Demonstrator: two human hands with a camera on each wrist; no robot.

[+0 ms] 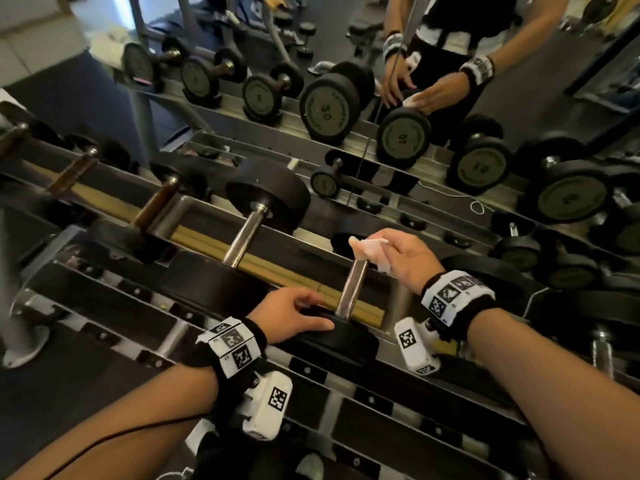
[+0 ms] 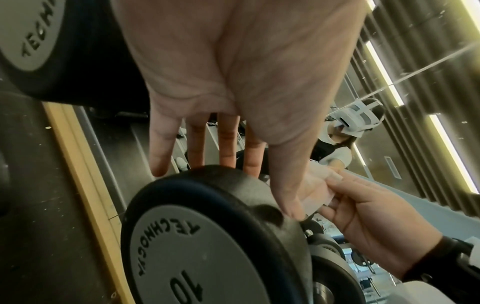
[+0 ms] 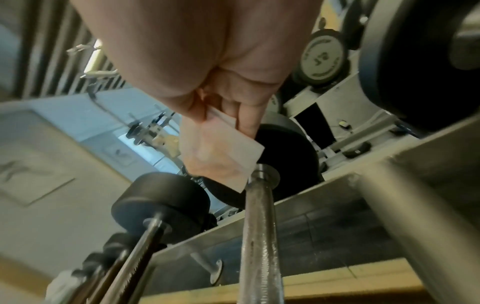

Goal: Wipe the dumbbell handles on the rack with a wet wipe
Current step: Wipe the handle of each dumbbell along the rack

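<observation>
Dumbbell handle (image 1: 354, 287) runs away from the person on the rack (image 1: 194, 211); the right hand (image 1: 403, 256), pinching the wet wipe (image 1: 369, 247), sits at its far end, the left hand (image 1: 291, 315) rests flat-fingered on the near weight head (image 1: 346, 336).

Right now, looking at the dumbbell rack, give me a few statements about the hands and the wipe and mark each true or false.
1. The right hand holds the wet wipe at the far end of a dumbbell handle. True.
2. The left hand grips that handle. False: it rests on the near weight head.
3. That head is marked 10. True.
4. The wipe lies on the floor. False: the right hand's fingers hold it.
</observation>
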